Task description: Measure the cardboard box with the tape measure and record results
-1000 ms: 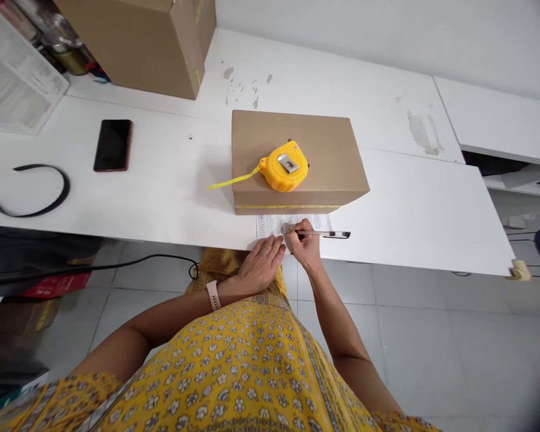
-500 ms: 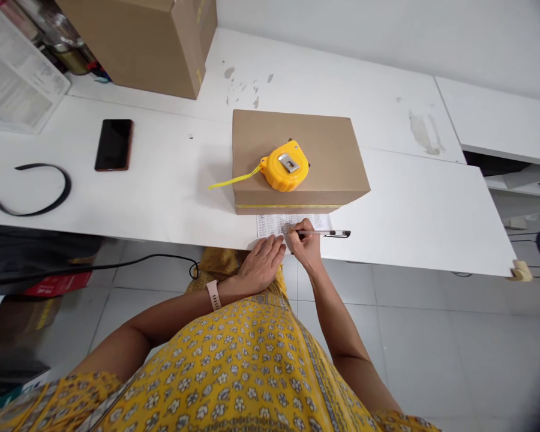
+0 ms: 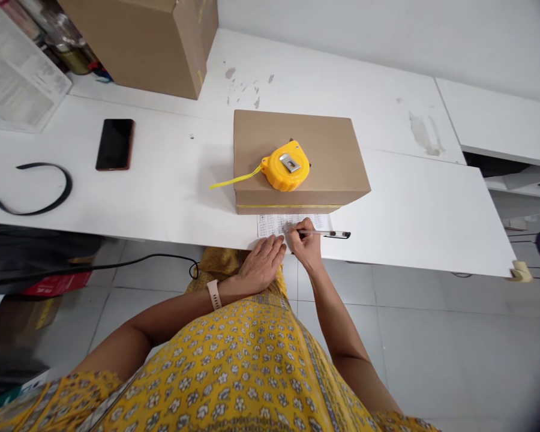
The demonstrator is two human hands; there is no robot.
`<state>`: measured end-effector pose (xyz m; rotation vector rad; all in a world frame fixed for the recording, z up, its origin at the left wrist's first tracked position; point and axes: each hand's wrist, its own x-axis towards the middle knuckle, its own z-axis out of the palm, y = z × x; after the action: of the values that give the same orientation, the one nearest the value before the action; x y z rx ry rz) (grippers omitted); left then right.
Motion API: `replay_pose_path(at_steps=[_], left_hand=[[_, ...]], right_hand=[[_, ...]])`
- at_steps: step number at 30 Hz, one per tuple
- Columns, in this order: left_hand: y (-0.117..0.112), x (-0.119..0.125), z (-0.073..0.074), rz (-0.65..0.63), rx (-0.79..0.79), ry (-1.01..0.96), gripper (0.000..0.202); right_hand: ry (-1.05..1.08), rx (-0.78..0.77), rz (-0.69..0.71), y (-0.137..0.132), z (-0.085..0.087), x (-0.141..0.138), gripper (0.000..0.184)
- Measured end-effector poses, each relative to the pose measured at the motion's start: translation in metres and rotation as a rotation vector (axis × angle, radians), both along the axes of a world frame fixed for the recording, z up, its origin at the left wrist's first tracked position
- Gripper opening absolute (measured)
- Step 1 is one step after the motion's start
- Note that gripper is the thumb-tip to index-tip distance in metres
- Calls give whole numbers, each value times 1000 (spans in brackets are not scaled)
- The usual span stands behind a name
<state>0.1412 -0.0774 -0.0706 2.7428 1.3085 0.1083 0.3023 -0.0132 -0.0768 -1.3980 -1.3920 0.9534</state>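
Observation:
My right hand (image 3: 306, 243) is closed round a pen (image 3: 335, 234), its tip down at a sheet of paper (image 3: 270, 224) covered in small handwriting. At the paper's near edge, my left hand (image 3: 263, 261) lies flat with fingers stretched out. Part of the sheet is hidden by my hands. Just behind the paper stands a closed brown cardboard box (image 3: 328, 150). On top of the box rests a yellow tape measure (image 3: 287, 167), its yellow strap hanging out past the box's left side.
The white table (image 3: 171, 198) bears a phone (image 3: 116, 144) and a black headband (image 3: 63, 192) to the left. A larger cardboard box (image 3: 148, 48) stands at the back left. A black cable (image 3: 153, 258) runs below the front edge. A beige corner guard (image 3: 521, 271) covers the right corner.
Nearly everything stays in place. The pen remains in my right hand at the paper, and my left hand has not moved; the view shifts very slightly.

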Motion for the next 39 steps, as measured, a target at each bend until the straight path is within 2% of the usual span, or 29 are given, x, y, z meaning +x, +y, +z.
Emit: replay_pose_path(at_steps=[13, 15, 18, 20, 21, 23, 25, 28, 30, 33, 35, 37, 39], left_hand=[[0, 0, 0, -5, -19, 2, 51], [1, -1, -1, 0, -37, -9, 51], [1, -4, 2, -7, -67, -59, 48], [3, -8, 12, -16, -62, -161, 42], [4, -11, 21, -25, -45, -240, 38], [10, -17, 45, -51, 41, -441, 29], [22, -23, 74, -42, 185, -627, 22], [52, -28, 112, 122, 411, -740, 20], [76, -28, 126, 258, 463, -710, 31], [108, -24, 129, 363, 368, -639, 64], [119, -22, 128, 402, 284, -654, 75], [122, -21, 132, 424, 163, -782, 75], [119, -21, 140, 376, -72, -1013, 67]], right_hand=[[-7, 11, -49, -2, 2, -5, 25], [17, 47, -142, -5, 2, -2, 23], [-8, 147, -399, -6, 3, 21, 19], [-147, 207, -526, 1, 3, 50, 17], [-266, 217, -536, 6, 2, 67, 16], [-564, 237, -497, 20, -1, 103, 16], [-791, 207, -423, 34, -6, 132, 25], [-970, 135, -372, 47, -13, 153, 37], [-1011, 129, -378, 50, -17, 155, 41], [-965, 188, -458, 48, -17, 148, 48], [-875, 270, -566, 43, -9, 141, 48], [-747, 385, -666, 36, 11, 129, 42], [-560, 490, -691, 30, 42, 110, 34]])
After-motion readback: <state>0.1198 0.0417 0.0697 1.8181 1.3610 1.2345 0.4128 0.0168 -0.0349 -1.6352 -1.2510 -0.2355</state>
